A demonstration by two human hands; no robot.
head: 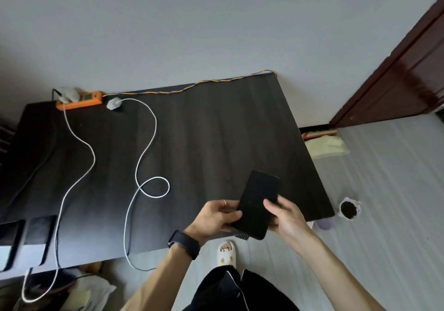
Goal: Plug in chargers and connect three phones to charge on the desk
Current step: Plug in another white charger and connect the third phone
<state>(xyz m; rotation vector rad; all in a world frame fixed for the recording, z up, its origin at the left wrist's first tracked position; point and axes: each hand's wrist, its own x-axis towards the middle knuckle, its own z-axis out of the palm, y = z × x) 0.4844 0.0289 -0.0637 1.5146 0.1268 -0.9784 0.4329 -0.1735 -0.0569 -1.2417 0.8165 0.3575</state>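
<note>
A black phone (258, 203), screen dark, is held by both hands above the near right part of the dark wood-grain tabletop (216, 130). The left hand (216, 215) is closed on the phone's left edge near its lower end, thumb on the face; a ring is seen on one finger and a black wristband (184, 243) on the wrist. The right hand (284, 217) is closed on the phone's right edge, fingertips on the face. The phone is tilted, its upper end pointing away and to the right. An orange power strip (80, 101) is laid at the far left edge of the tabletop against the wall; a white charger (69, 94) is seated in it, and a white cable (79, 147) is run from there across the tabletop and over the near edge. A second white charger (114, 104) is lying on the tabletop just beside the strip's right end, apart from it; its white cable (146, 142) forms a loop mid-table and hangs over the near edge. A yellow-and-dark twisted cord (192, 86) is run along the far edge from the strip. Two dark phones (26, 238) are lying side by side at the near left edge. A cup (349, 208) with dark contents is standing on the floor to the right.
</note>
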